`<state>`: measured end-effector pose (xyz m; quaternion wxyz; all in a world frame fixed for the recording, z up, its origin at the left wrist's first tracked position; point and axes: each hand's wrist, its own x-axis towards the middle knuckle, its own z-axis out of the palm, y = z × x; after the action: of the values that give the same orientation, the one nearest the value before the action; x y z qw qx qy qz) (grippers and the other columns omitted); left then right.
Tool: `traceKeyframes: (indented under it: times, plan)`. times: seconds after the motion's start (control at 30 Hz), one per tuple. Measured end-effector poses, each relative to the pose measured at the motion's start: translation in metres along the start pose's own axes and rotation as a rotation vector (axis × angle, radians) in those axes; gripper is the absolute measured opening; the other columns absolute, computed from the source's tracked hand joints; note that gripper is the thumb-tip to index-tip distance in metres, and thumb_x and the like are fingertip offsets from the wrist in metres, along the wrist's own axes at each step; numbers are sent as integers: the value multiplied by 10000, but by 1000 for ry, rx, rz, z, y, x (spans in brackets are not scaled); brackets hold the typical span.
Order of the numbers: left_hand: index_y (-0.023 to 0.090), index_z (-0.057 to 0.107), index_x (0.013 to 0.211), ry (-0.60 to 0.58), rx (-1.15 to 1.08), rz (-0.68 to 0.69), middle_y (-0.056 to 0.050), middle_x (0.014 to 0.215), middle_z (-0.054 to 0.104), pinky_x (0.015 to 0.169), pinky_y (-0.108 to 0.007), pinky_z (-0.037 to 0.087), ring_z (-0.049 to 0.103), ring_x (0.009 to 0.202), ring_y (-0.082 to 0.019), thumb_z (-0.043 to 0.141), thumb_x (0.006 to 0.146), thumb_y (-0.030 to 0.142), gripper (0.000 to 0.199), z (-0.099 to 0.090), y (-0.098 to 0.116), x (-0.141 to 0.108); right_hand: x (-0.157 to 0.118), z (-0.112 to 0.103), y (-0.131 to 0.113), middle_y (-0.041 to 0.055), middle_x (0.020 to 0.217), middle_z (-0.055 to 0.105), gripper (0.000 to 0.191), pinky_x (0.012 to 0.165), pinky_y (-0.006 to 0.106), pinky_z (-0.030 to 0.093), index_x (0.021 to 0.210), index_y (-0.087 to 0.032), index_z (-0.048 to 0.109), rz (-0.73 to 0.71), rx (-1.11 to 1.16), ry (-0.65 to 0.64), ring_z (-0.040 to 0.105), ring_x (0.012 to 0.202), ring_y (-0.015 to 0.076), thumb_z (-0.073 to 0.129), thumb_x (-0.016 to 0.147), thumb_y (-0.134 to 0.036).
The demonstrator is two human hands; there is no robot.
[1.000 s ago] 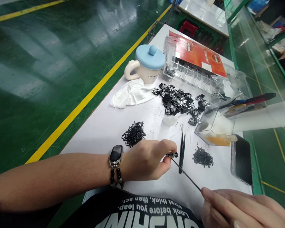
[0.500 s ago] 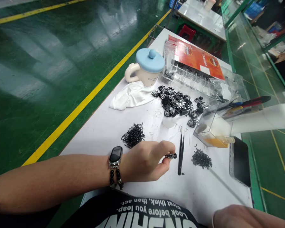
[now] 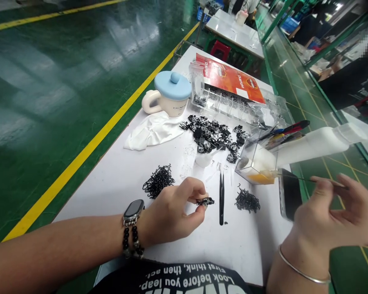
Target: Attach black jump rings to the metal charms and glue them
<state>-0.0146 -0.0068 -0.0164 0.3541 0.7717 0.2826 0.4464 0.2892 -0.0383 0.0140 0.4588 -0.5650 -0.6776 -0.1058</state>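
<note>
Over the white table, my left hand (image 3: 178, 212) pinches a small black-and-silver part (image 3: 205, 201) between thumb and forefinger. At the right edge, my right hand (image 3: 334, 212) is closed on a thin dark pointed tool (image 3: 328, 180), its tip pointing left towards a clear box; the tool's exact kind is unclear. Black tweezers (image 3: 221, 200) lie just right of my left hand. Small black curved pieces form a pile (image 3: 158, 181) behind my left hand and another pile (image 3: 247, 200) between my hands. Farther back lies a heap of black-and-silver parts (image 3: 211, 132).
A lidded mug (image 3: 173, 96) and a white cloth (image 3: 153, 130) stand at the left edge. Behind the heap are a clear compartment tray (image 3: 230, 102) and an orange card (image 3: 233, 77). The clear tool box (image 3: 254, 163), a white bottle (image 3: 313, 145) and a phone (image 3: 290, 196) are at right.
My right hand has risen from the bottom right corner and now shows the thin tool. My left hand still holds the part. The whole view has shifted, moving the table leftwards.
</note>
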Motion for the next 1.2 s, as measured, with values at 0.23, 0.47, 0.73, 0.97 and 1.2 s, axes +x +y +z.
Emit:
traceKeyframes:
  times: [0.23,0.47,0.73,0.97,1.2]
  plan:
    - [196,403,900,-2,-249,-231,9,759,580,706,-250,605,687,751,-152,609,711,78,303,-1,6,0,4,16,-41,117,1251,532,638,981,428,381,1280,-164,528,-41,-251,23,492,1158,339,731,675,-176]
    - [215,363,843,-128,-874,-722,41,717,627,607,-169,538,640,615,-78,702,656,60,417,-5,10,11,-10,44,-94,120,1092,616,442,860,496,400,1142,-162,552,-266,184,-520,522,1071,317,680,727,-237]
    - [187,395,858,-281,-1200,-915,51,650,636,588,-186,539,657,582,-96,739,631,13,448,-8,2,13,-13,49,-103,77,962,667,365,771,431,388,1030,-166,573,-234,274,-467,542,969,277,714,698,-223]
    - [168,439,846,-308,-1244,-1039,36,613,645,567,-182,521,653,560,-104,757,611,13,425,-10,6,17,-14,48,-107,67,912,663,273,777,442,393,960,-169,587,-147,345,-481,541,950,265,666,705,-226]
    - [155,489,819,-320,-1267,-1029,23,666,629,588,-148,496,637,602,-72,734,653,8,330,-10,6,18,-17,50,-108,66,886,650,258,780,441,408,978,-168,584,-46,427,-495,547,913,246,613,729,-229]
